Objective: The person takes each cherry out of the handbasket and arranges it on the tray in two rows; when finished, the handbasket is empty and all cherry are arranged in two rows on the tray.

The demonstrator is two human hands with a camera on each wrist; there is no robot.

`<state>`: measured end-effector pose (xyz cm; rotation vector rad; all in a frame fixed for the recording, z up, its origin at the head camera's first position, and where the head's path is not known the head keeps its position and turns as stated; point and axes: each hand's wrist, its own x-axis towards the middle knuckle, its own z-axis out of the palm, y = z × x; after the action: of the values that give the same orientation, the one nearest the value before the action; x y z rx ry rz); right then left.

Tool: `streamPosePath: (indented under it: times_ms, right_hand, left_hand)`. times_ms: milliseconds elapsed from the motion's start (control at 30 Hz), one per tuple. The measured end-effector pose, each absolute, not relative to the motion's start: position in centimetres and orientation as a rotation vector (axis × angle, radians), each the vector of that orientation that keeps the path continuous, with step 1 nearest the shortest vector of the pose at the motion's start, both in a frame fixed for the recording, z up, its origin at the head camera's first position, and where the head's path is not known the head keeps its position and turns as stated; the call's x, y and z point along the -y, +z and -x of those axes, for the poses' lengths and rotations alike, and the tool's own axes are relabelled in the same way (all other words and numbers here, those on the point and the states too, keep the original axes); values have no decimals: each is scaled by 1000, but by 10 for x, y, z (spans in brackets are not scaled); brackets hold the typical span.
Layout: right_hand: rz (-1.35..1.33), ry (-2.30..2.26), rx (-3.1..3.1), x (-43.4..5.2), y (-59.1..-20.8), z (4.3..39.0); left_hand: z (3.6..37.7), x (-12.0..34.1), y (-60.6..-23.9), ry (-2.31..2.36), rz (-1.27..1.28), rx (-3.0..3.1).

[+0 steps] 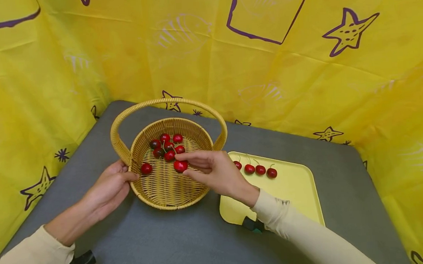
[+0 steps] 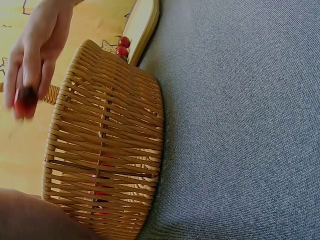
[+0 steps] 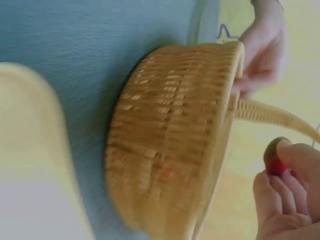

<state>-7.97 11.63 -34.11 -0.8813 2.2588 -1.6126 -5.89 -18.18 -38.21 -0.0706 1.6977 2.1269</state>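
Round woven basket (image 1: 167,186), tan wicker, ribbed weave, thick wrapped rim, tall arched handle (image 1: 170,100), sits on the grey table (image 1: 174,245), whose surface looks like fine-grained fabric. Left hand (image 1: 110,185) grips the basket's rim on its left side by the handle base, thumb over the edge. Right hand (image 1: 219,173) pinches one glossy, round, dark-red held cherry (image 1: 180,166) between thumb and fingertips, above the basket's opening; both wrist views put it clear of the rim. Inside the basket, a loose cluster of shiny red cherries (image 1: 169,155), some nearly black, lies toward the far part of the woven floor, several touching; a lone cherry (image 1: 146,169) lies apart, near the basket's left wall. Right of the basket, smooth pale-yellow tray (image 1: 293,191), flat, rounded corners, low raised lip; near its far edge a row of four cherries (image 1: 260,169), thin stems up, the one closest to the basket partly covered by the right hand. Cream cloth sleeves (image 1: 309,226) on both arms. Behind the basket hangs creased yellow cloth (image 1: 122,73) printed with purple-outlined starfish and pale fish skeletons.
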Motion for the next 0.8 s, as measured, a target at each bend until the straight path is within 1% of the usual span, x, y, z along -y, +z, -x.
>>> streamPosePath:
  times_ms: [233, 433, 567, 800]
  right_hand:
    - [761, -1796, -2180, -185, -332, 58]
    - [691, -1882, -2293, -247, -331, 46]
    - [559, -1839, -2452, -286, -339, 42]
    - [346, -1728, -2645, -342, -370, 40]
  left_hand:
    - [59, 182, -382, 2129, 75, -1689]
    - [59, 182, -382, 2133, 74, -1693]
    - [59, 182, -382, 2132, 78, -1699]
    - [58, 181, -382, 2133, 75, -1700]
